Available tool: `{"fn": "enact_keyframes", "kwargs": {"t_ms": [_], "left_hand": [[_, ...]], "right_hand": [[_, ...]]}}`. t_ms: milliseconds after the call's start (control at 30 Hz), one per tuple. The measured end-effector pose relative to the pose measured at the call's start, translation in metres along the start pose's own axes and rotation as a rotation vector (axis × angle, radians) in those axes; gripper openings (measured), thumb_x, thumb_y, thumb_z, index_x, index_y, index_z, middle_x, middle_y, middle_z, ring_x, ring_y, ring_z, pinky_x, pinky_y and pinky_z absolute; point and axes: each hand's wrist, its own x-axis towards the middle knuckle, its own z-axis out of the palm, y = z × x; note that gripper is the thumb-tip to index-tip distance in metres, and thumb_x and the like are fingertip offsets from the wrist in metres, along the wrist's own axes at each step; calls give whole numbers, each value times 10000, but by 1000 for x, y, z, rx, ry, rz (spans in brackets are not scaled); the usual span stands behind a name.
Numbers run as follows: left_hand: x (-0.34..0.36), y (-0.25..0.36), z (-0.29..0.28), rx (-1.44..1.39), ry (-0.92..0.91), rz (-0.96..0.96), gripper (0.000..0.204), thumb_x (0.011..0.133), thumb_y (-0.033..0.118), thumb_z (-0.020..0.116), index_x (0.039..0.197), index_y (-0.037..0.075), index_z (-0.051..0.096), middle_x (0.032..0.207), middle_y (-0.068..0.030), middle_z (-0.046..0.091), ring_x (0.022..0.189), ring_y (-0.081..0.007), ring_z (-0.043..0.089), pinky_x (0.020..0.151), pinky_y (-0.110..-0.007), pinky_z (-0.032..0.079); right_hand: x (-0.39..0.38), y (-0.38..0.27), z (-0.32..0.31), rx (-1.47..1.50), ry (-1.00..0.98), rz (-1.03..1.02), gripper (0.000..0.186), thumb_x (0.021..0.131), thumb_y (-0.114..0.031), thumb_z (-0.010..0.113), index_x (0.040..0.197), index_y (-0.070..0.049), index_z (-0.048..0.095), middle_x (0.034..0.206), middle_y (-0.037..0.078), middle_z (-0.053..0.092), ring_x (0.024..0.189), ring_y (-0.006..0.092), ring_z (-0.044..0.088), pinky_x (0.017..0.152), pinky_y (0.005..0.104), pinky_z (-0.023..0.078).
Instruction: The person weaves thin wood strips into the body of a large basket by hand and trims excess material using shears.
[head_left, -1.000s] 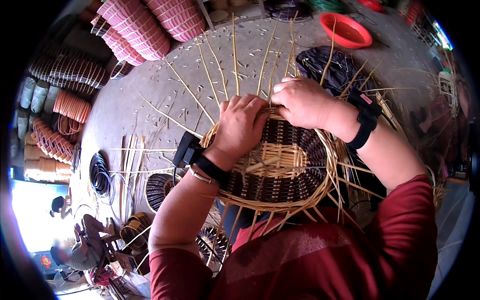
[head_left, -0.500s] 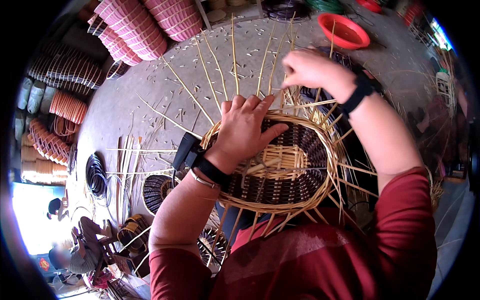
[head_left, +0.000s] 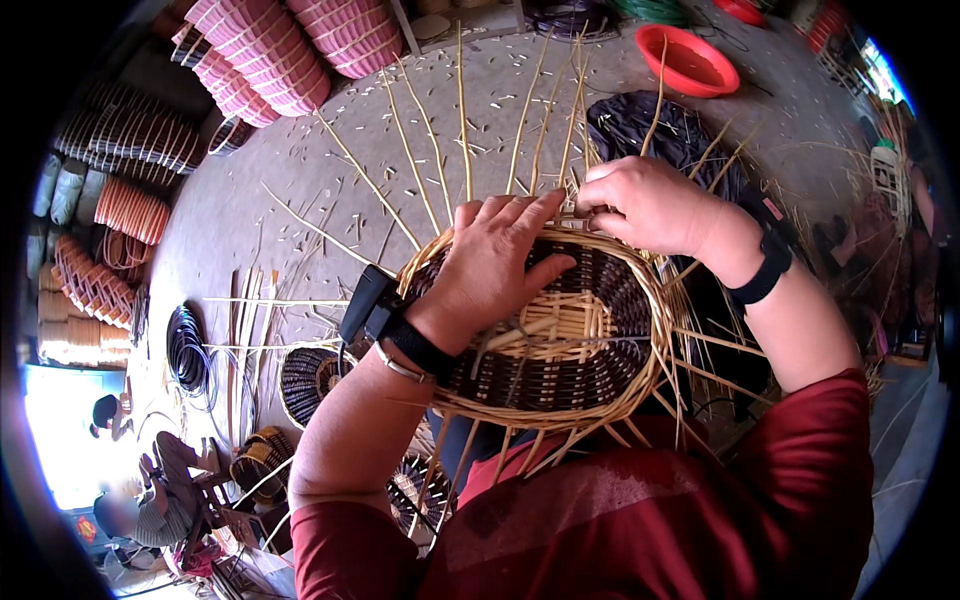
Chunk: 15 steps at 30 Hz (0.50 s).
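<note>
An oval wicker basket [head_left: 600, 320], dark brown with a pale woven base, rests over my lap with its inside facing up. Long pale rods [head_left: 463, 120] fan outward from its rim, mostly on the far side. My left hand [head_left: 495, 250] grips the far-left rim, fingers over the edge and thumb stretched inside. Just right of it, at the far rim, my right hand [head_left: 645, 210] is closed with thumb and fingers pinched on a rod, whose held end is partly hidden by the fingers.
Beyond the basket lie a dark plastic bag [head_left: 640, 120] and a red basin [head_left: 655, 45]. Pink basket stacks [head_left: 255, 50] stand far left. A black coil [head_left: 187, 345] and a small dark basket [head_left: 312, 385] sit left. Another person [head_left: 160, 510] is at lower left. Cut scraps litter the floor.
My right hand has come down and nearer from above the far rim to the rim itself, uncovering the dark bag. The left hand keeps its place on the basket.
</note>
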Motion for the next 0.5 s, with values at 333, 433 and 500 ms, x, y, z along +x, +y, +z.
{"fn": "enact_keyframes", "kwargs": {"t_ms": [333,433,500], "left_hand": [[6,8,-3,16,-49,-70,664,902,543,770,1397,112,669,1245,-110,716,1221,-333,597,1085,-512,393],[8,10,-2,13,-54,-73,671,903,576,760,1383,115,683,1235,-106,714,1213,-337,592,1089,-516,386],[9,13,-4,10,-71,-96,672,906,566,769,1397,115,676,1255,-105,708,1215,-340,589,1100,-517,396]], "right_hand": [[20,-2,-6,148,-294,214,183,887,-106,678,996,6,772,888,202,782,792,305,768,771,414,611],[23,35,-3,280,-372,267,208,955,-183,710,984,18,749,853,113,767,792,190,727,743,385,582],[25,42,-2,175,-368,271,216,944,-200,727,979,13,742,864,141,762,806,260,734,739,415,569]]}}
